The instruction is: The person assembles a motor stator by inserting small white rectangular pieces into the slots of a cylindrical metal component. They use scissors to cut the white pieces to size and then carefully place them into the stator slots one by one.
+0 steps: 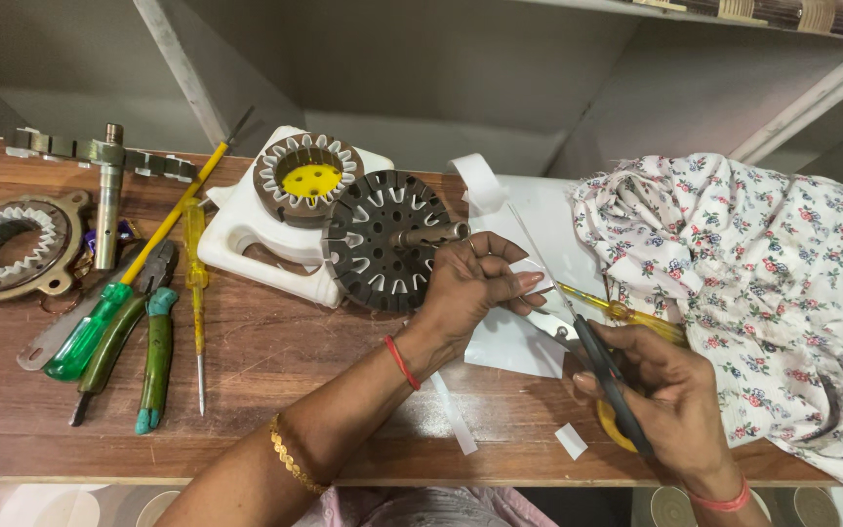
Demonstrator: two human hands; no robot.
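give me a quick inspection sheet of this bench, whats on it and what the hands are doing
surface: brown wooden bench top, scuffed, with white paper offcuts near the front edge
job's things: white paper sheet held by the left hand; scissors with yellow and black handles in the right hand, blades at the paper
clutter: dark slotted rotor disc, stator with yellow centre on a white plastic block, ring stator, green-handled pliers, green-handled screwdriver, small yellow screwdriver, metal shaft part, floral cloth
grippers: both hands busy, closed on their items
cables: nothing seen
surroundings: grey wall and shelf brackets behind
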